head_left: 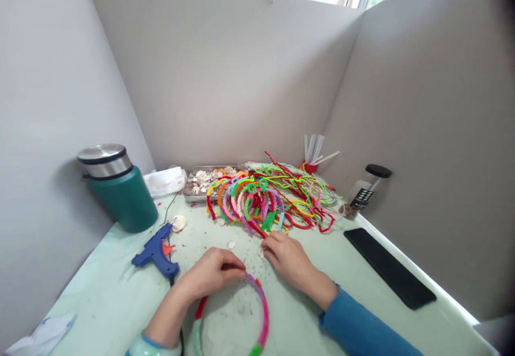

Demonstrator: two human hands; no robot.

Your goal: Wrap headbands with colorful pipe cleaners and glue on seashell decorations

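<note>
My left hand (209, 275) is closed in a pinch on the top of a headband (263, 313) wrapped in pink, red and green pipe cleaner, which lies flat on the pale green table (322, 249). My right hand (287, 257) rests just right of it with fingers curled, its fingertips on a small white shell (261, 251). Just beyond both hands lies a heap of wrapped headbands and loose pipe cleaners (265, 198).
A blue glue gun (156, 251) lies left of my left hand, with a shell (179, 222) at its nozzle. A teal flask (118, 187), a metal tray of shells (203, 182), a jar (368, 187) and a black phone (388, 267) are around. Grey partition walls enclose the table.
</note>
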